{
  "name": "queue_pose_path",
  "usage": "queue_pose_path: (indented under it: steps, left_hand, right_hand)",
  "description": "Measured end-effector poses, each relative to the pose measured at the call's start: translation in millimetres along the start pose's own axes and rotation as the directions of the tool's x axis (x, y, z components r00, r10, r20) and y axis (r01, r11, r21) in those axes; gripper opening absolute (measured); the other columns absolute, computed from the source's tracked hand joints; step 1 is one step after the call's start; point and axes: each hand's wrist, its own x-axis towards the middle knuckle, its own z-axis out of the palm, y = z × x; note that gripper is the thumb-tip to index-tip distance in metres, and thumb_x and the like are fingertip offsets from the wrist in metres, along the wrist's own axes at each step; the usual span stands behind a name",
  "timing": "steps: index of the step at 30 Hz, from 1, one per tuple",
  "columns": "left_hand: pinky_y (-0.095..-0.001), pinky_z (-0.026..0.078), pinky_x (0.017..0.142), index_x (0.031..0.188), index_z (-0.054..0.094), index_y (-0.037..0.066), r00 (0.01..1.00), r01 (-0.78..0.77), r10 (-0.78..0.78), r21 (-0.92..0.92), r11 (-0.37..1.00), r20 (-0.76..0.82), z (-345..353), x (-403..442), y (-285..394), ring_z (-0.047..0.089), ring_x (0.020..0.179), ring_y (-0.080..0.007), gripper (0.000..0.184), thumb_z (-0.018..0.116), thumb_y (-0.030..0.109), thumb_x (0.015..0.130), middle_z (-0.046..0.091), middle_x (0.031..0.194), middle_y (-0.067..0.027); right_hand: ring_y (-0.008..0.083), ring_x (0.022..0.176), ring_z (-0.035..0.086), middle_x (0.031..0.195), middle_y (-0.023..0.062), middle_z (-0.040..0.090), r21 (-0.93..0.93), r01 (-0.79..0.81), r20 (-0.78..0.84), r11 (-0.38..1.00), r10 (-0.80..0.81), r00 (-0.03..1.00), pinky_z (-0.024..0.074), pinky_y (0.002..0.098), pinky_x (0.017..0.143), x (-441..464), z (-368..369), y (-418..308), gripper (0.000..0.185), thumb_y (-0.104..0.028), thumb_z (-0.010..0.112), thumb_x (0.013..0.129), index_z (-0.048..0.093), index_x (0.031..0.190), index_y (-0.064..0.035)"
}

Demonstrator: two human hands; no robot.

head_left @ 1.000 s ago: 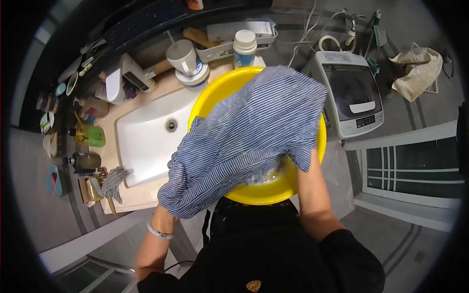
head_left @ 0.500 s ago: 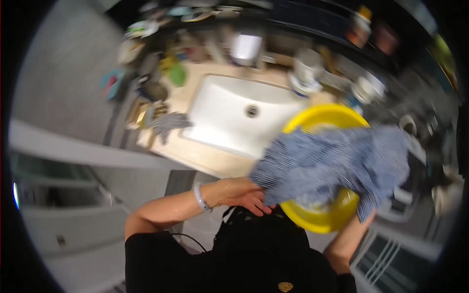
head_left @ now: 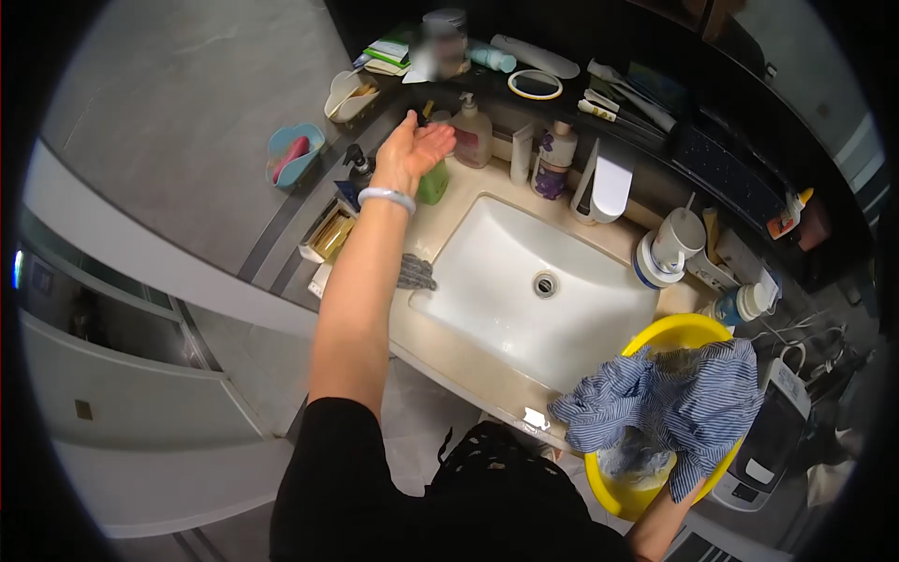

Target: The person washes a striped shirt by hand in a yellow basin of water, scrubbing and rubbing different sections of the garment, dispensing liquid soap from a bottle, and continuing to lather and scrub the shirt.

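My left hand (head_left: 414,152) is stretched out over the left side of the counter, palm up and fingers spread, with nothing in it. It is near a pump bottle (head_left: 471,136) and a green bottle (head_left: 433,184). At the right, a blue-and-white striped cloth garment (head_left: 698,398) lies bunched over a yellow basin (head_left: 599,482), where more wet fabric (head_left: 637,465) shows. My right hand (head_left: 690,494) reaches in at the basin's near right side, beneath the striped garment. The garment covers its fingers, so their grip is hidden.
A white sink (head_left: 506,323) is set into the beige counter (head_left: 440,351). A grey cloth (head_left: 416,273) lies at its left edge. Behind it stand a faucet (head_left: 611,190), bottles and a white cup (head_left: 676,239). Cables (head_left: 805,332) and a grey-white device (head_left: 763,440) are at the right.
My left hand has moved from beside the striped garment, up and across to the counter's far left. The garment has become more bunched over the basin. The camera view has shifted too.
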Motion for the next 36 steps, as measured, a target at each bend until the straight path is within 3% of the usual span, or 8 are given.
queue_pose_path:
  steps: [5, 13, 14, 15, 22, 24, 26, 36]
  left_hand:
    - [-0.0376, 0.047, 0.064, 0.086, 0.047, 0.001, 0.989, 0.13, -0.149, -0.422, 0.897, -0.012, 10.6, 55.8, 16.7, 0.047, 0.058, -0.0191, 0.036, 0.041, 0.035, 0.096, 0.049, 0.071, -0.0091]
    - [-0.0245, 0.02, 0.039, 0.071, 0.038, 0.012, 0.961, -0.105, 0.02, -0.298, 0.949, -0.275, 37.1, 31.7, 6.1, 0.026, 0.039, -0.01, 0.036, 0.033, 0.036, 0.096, 0.029, 0.051, 0.0026]
    - [-0.0245, 0.02, 0.039, 0.071, 0.038, 0.012, 0.961, -0.1, 0.015, -0.297, 0.95, -0.275, 37.8, 32.7, 3.4, 0.026, 0.039, -0.01, 0.036, 0.033, 0.036, 0.096, 0.029, 0.051, 0.0026]
    - [-0.0241, 0.02, 0.038, 0.071, 0.038, 0.012, 0.963, -0.108, 0.032, -0.275, 0.955, -0.269, 37.9, 33.6, 1.1, 0.026, 0.039, -0.0096, 0.034, 0.033, 0.035, 0.096, 0.028, 0.051, 0.0028]
    - [-0.0225, 0.018, 0.036, 0.072, 0.036, 0.013, 0.958, -0.161, 0.109, -0.179, 0.971, -0.267, 32.2, 34.7, -5.7, 0.025, 0.039, -0.0082, 0.029, 0.039, 0.031, 0.095, 0.028, 0.053, 0.0036]
    - [-0.0224, 0.017, 0.036, 0.072, 0.036, 0.013, 0.959, -0.154, 0.104, -0.178, 0.972, -0.265, 29.4, 35.9, -6.9, 0.024, 0.039, -0.0081, 0.029, 0.04, 0.03, 0.095, 0.028, 0.053, 0.0035]
    - [-0.0222, 0.016, 0.035, 0.072, 0.036, 0.013, 0.962, -0.15, 0.101, -0.182, 0.972, -0.254, 26.3, 38.6, -6.9, 0.024, 0.039, -0.008, 0.029, 0.042, 0.029, 0.095, 0.027, 0.053, 0.0035]
    - [-0.0291, 0.028, 0.04, 0.07, 0.044, 0.01, 0.956, -0.281, 0.287, -0.104, 0.954, 0.055, -23.6, 63.4, -6.2, 0.034, 0.044, -0.0137, 0.025, 0.051, 0.022, 0.091, 0.035, 0.053, 0.0004]
  right_hand:
    - [0.0296, 0.083, 0.059, 0.082, 0.0148, 0.061, -0.109, 0.111, -0.018, 0.988, -0.113, 0.993, 0.044, 0.0394, 0.089, 5.5, 12.4, 4.0, 0.036, -0.032, 0.053, 0.073, 0.061, 0.089, -0.0006]
    - [0.0296, 0.08, 0.061, 0.077, 0.0146, 0.062, -0.22, 0.217, -0.062, 0.951, -0.235, 0.97, 0.0451, 0.0399, 0.087, 29.6, 20.1, -12.6, 0.036, -0.033, 0.053, 0.071, 0.062, 0.085, -0.0007]
    - [0.0298, 0.086, 0.061, 0.083, 0.0154, 0.063, -0.486, 0.213, 0.457, 0.848, 0.038, 0.889, 0.0458, 0.0391, 0.088, 54.8, 11.3, -34.2, 0.041, -0.039, 0.054, 0.074, 0.062, 0.087, -0.0009]
    - [0.0299, 0.092, 0.061, 0.09, 0.0163, 0.063, -0.656, 0.351, 0.726, 0.668, 0.43, 0.537, 0.0465, 0.0382, 0.088, 67.9, 6.3, -46.5, 0.046, -0.045, 0.056, 0.078, 0.063, 0.088, -0.0012]
    - [0.0319, 0.124, 0.039, 0.133, 0.0164, 0.044, -0.807, 0.032, 0.551, 0.589, 0.734, 0.397, 0.0245, 0.0397, 0.108, 10.8, 17.4, -44.2, 0.051, -0.026, 0.051, 0.087, 0.041, 0.131, -0.0019]
    - [0.0349, 0.126, 0.036, 0.133, 0.0174, 0.043, -0.791, 0.06, 0.583, 0.608, 0.723, 0.371, 0.0216, 0.0417, 0.109, -17.3, 4.4, -30.4, 0.053, -0.027, 0.049, 0.086, 0.041, 0.131, -0.0023]
    - [0.0343, 0.118, 0.044, 0.126, 0.0161, 0.049, -0.765, -0.288, 0.467, 0.576, 0.805, 0.367, 0.0254, 0.0487, 0.105, -19.0, 3.9, -26.2, 0.048, -0.026, 0.049, 0.083, 0.046, 0.126, -0.0047]
    - [0.0336, 0.111, 0.048, 0.121, 0.0139, 0.052, -0.678, -0.271, 0.578, 0.683, 0.724, 0.377, 0.0308, 0.0439, 0.102, 45.9, 7.6, -35.8, 0.043, -0.027, 0.05, 0.085, 0.048, 0.121, -0.0049]
